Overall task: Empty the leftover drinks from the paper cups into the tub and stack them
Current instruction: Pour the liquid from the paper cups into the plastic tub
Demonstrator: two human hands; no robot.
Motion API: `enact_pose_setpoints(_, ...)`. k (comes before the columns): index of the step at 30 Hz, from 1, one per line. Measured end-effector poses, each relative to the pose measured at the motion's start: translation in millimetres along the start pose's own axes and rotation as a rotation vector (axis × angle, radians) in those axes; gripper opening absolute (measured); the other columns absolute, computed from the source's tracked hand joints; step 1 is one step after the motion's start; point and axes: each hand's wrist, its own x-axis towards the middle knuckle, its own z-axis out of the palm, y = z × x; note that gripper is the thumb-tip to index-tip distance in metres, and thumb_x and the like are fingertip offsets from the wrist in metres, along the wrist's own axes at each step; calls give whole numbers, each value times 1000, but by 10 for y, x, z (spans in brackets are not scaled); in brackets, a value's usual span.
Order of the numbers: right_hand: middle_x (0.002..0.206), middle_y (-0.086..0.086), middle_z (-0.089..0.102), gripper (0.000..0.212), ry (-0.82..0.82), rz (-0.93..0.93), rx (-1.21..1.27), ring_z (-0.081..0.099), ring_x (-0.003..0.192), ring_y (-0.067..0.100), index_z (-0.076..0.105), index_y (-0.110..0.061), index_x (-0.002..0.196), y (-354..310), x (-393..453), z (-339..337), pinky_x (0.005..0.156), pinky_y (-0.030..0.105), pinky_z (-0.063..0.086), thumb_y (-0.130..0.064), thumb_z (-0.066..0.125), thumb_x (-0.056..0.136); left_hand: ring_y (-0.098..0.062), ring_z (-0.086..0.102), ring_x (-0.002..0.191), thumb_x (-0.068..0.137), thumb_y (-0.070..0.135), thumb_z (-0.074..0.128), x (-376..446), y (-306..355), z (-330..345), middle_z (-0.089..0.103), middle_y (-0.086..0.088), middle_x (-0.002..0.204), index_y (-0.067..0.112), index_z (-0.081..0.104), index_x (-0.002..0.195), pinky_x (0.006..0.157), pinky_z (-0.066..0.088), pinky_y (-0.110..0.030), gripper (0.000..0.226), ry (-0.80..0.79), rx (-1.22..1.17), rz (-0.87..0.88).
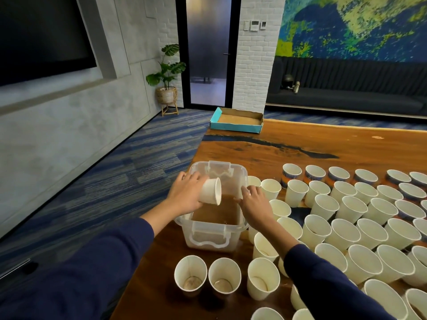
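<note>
Cups at right and bottom edges (pixel 416 303): cut off by frame.
Right arm (pixel 323 280): hides cups behind it.
Tub's (pixel 209 240) left rim: behind left hand (pixel 184 197).

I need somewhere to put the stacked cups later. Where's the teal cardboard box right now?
In the head view, the teal cardboard box sits at the wooden table's far left corner, beyond the clear tub, near the white brick pillar.

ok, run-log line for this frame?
left hand: tipping paper cup over tub | right hand: on tub rim | tub: brown liquid | stacking: not started
</note>
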Motion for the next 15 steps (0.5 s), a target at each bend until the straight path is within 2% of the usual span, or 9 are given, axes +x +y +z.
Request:
enact_pose_setpoints(2, 147, 9, 38, 54, -5, 50, 339, 35, 133, 26, 33, -17, 145, -79, -34, -208, 108, 37, 31, -47, 33, 100, -21, 41, 127, 80, 43, 70, -37, 36, -3, 43, 0, 140, 24, 29, 143, 107, 23, -35, 77, -31, -289, -110)
enact_pose_setpoints(4, 151, 7, 33, 71, -64, 42, 781, 39, 134, 25, 26, -22, 149, -203, -54, -422, 106, 39, 36, -58, 41, 89, -22, 41, 128, 78, 44, 73, -96, 82, 12, 44, 1, 141, 24, 29, 144, 106, 28, -37, 81, -58, -502, -159)
enact_pose_setpoints(5, 152, 6, 33, 77, -92, 10, 903, 41, 133, 24, 24, -24, 150, -267, -68, -523, 104, 39, 40, -58, 47, 84, -22, 43, 127, 77, 42, 75, -129, 106, 25, 46, 1, 139, 25, 30, 143, 104, 33, -38, 82, -64, -607, -176)
enact_pose_setpoints(7, 149, 4, 36, 82, -137, -97, 862, 44, 130, 21, 21, -25, 150, -361, -84, -685, 102, 35, 44, -48, 62, 83, -20, 46, 125, 74, 38, 80, -184, 132, 42, 49, 2, 136, 26, 32, 142, 100, 41, -37, 84, -90, -798, -203)
enact_pose_setpoints(9, 148, 4, 38, 84, -153, -204, 614, 46, 126, 19, 21, -26, 150, -403, -71, -782, 96, 29, 44, -40, 69, 83, -18, 47, 124, 73, 34, 82, -230, 112, 42, 49, 2, 135, 25, 31, 142, 101, 44, -36, 86, -128, -914, -197)
enact_pose_setpoints(11, 148, 6, 36, 85, -169, -254, 443, 46, 126, 20, 20, -26, 151, -428, -65, -811, 95, 27, 44, -37, 70, 83, -17, 45, 126, 73, 33, 82, -286, 87, 24, 47, 2, 136, 25, 28, 144, 102, 42, -32, 90, -175, -942, -178)
enact_pose_setpoints(15, 150, 8, 31, 84, -234, -268, 372, 40, 130, 24, 22, -27, 150, -489, -113, -788, 102, 33, 41, -33, 73, 82, -16, 39, 130, 75, 29, 81, -388, 45, -17, 43, 2, 141, 23, 26, 146, 103, 37, -29, 90, -198, -979, -165)
